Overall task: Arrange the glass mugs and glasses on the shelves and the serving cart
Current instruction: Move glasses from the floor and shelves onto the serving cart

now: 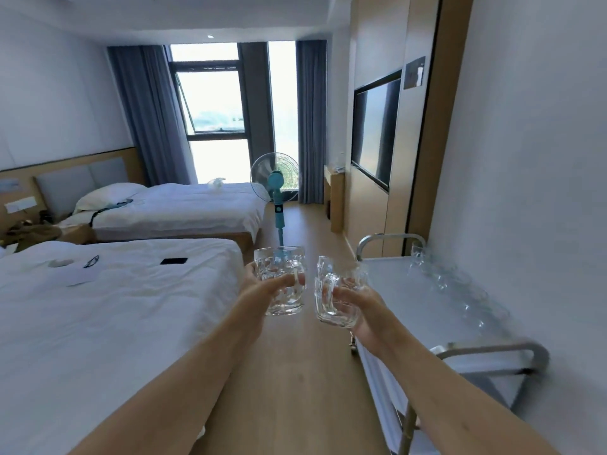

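I hold two dimpled glass mugs in front of me over the wooden floor. My left hand grips the left glass mug, fingers curled around its side. My right hand grips the right glass mug, which is tilted slightly. The two mugs are close together but apart. To the right stands the steel serving cart, its top shelf at about mug height. A row of several clear glasses lines the cart's far side along the wall.
A white bed fills the left, with a phone and glasses lying on it. A second bed stands behind. A teal standing fan is straight ahead in the aisle. A TV hangs on the right wall.
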Available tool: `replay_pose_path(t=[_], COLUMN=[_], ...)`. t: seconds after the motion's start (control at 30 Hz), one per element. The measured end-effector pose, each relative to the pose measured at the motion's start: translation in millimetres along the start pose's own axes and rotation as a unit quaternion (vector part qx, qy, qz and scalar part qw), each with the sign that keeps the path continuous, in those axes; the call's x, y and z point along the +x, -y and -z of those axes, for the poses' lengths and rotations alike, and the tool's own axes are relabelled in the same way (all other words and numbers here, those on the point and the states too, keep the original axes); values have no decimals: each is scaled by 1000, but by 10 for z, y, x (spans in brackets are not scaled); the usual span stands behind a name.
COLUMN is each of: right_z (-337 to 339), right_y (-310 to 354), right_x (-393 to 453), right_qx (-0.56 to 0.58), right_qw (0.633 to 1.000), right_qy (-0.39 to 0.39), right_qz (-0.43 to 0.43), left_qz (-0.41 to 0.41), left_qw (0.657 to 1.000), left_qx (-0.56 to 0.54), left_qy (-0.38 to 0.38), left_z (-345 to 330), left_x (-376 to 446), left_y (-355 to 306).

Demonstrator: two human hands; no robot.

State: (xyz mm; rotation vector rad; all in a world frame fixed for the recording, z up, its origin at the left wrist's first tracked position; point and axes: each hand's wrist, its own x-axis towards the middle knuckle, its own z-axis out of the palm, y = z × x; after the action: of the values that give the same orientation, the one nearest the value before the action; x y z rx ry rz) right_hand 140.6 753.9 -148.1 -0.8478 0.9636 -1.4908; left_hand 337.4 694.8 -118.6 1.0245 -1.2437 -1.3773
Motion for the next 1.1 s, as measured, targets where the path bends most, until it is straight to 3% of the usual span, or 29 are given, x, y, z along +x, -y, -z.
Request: replay_pose_path(t=[0.5,0.8,1.1], right_z=[-221,31,665], right_y=[-246,-373,-248], right_x=[988,1447,2195], right_qx=[-4,-35,-52], right_qw=[990,981,978], right_qy=[-128,-184,-194], right_qz=[61,52,47], left_qz=[49,69,81], left_qw=[982,973,970], left_qx=[-8,-13,-4], left_qy=[184,218,230], left_z=[192,28,-624], left_x=[1757,2474,3276], left_y=[231,587,902])
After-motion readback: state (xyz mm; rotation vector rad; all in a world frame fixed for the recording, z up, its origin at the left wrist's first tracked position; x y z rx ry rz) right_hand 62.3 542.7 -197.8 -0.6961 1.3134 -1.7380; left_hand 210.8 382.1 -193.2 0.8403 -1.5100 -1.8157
